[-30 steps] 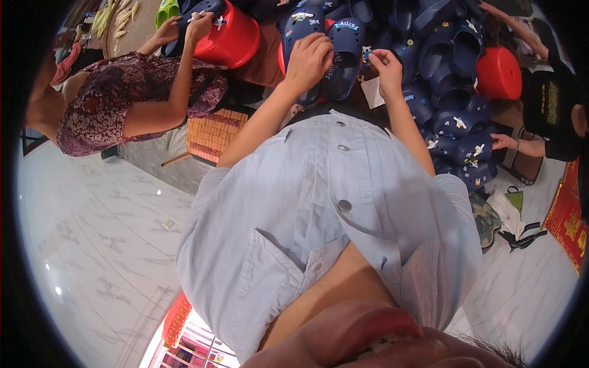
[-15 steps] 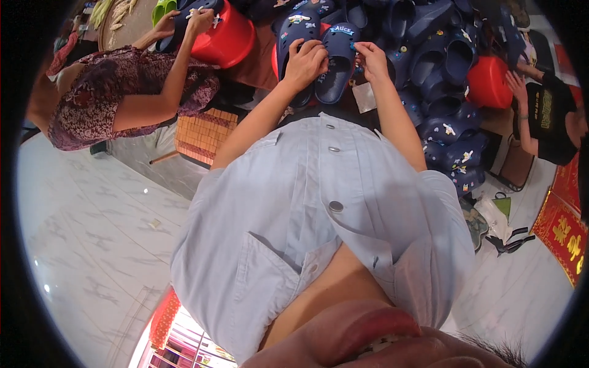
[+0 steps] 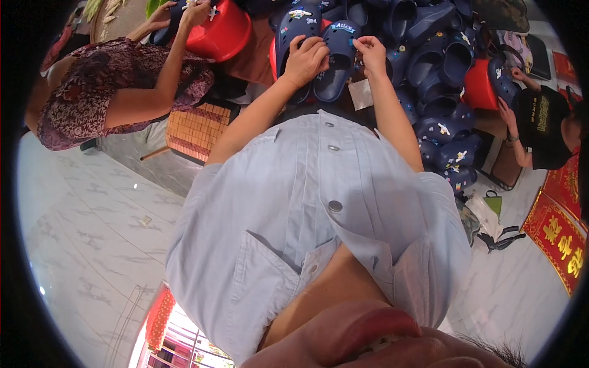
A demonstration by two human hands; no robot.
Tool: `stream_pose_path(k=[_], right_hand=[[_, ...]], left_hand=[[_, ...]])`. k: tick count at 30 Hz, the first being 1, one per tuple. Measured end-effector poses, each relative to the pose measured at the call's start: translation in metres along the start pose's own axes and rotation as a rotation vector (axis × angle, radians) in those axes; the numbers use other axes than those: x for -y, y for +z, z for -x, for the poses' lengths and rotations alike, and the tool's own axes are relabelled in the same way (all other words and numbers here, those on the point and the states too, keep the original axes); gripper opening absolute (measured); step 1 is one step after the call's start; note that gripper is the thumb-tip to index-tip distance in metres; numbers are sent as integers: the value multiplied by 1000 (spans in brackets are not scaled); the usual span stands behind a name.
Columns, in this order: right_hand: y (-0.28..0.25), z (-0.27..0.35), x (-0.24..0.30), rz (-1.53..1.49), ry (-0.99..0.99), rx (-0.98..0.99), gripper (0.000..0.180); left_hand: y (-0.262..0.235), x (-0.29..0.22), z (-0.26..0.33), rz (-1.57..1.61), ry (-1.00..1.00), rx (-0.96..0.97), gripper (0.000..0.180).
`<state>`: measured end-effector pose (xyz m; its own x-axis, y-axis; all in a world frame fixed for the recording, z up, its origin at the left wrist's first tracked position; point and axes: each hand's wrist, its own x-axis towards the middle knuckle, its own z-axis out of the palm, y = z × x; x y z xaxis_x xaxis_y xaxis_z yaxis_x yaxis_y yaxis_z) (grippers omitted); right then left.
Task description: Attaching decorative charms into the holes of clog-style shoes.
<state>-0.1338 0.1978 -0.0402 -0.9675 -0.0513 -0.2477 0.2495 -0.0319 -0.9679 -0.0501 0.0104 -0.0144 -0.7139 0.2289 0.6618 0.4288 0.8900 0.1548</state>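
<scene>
A dark blue clog (image 3: 334, 64) with a small charm near its top lies in front of me, and both hands are on it. My left hand (image 3: 305, 58) grips its left edge with curled fingers. My right hand (image 3: 370, 52) pinches its right edge near the top. A second dark blue clog (image 3: 296, 27) with charms lies just left of it, partly under my left hand. My pale blue shirt hides the near part of the surface.
A heap of dark blue clogs (image 3: 438, 67) spreads to the right. A person in a patterned top at the left holds a red bucket (image 3: 218, 30). Another person in black at the right handles a clog by a second red bucket (image 3: 477, 86). Pale tiled floor (image 3: 92, 233) lies left.
The view has tilted, so the clogs sit higher in the picture. Both my hands have closed in on the same blue clog, the right hand moving to its edge.
</scene>
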Motion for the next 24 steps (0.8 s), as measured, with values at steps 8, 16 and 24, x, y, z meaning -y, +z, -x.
stream_pose_path(k=[8, 16, 24], right_hand=[[3, -2, 11, 94, 75, -12, 14], [2, -6, 12, 137, 81, -4, 15], [-1, 7, 14, 76, 22, -36, 12]], left_hand=[[0, 1, 2, 1, -9, 15, 20], [1, 2, 1, -3, 0, 1, 19], [-17, -1, -8, 76, 4, 64, 14]])
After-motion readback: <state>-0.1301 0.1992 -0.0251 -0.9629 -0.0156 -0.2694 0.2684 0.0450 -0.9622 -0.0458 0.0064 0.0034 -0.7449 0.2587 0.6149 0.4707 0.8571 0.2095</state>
